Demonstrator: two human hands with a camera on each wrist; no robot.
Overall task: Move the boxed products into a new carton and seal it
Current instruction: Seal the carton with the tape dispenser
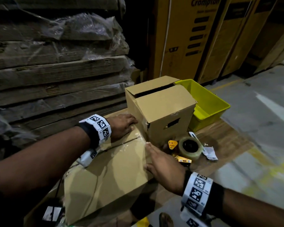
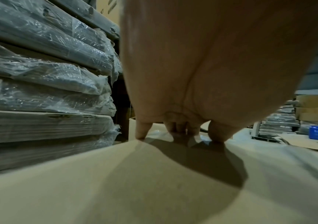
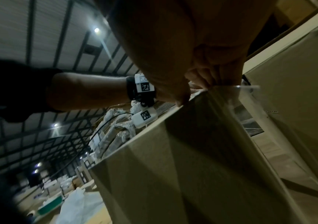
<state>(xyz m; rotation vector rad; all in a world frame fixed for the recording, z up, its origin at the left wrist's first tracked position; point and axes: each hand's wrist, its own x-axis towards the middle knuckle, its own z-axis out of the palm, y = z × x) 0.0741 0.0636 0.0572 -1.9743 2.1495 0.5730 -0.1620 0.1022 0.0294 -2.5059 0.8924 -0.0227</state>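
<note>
Wrist-only: fingertips (image 2: 141, 134) on carton (image 2: 154, 189).

Under my left hand (image 1: 121, 124) the carton (image 1: 108, 176) is matt brown cardboard, with a glossy strip of clear tape (image 1: 136, 141) crinkled along its seam by my right hand (image 1: 164, 167). Just beyond my right fingers lie a shiny clear tape roll (image 1: 190, 148) and a smooth yellow plastic bin (image 1: 210, 102). Left of my left hand, stacked cardboard (image 2: 39, 75) is wrapped in wrinkled, glossy plastic film.
</note>
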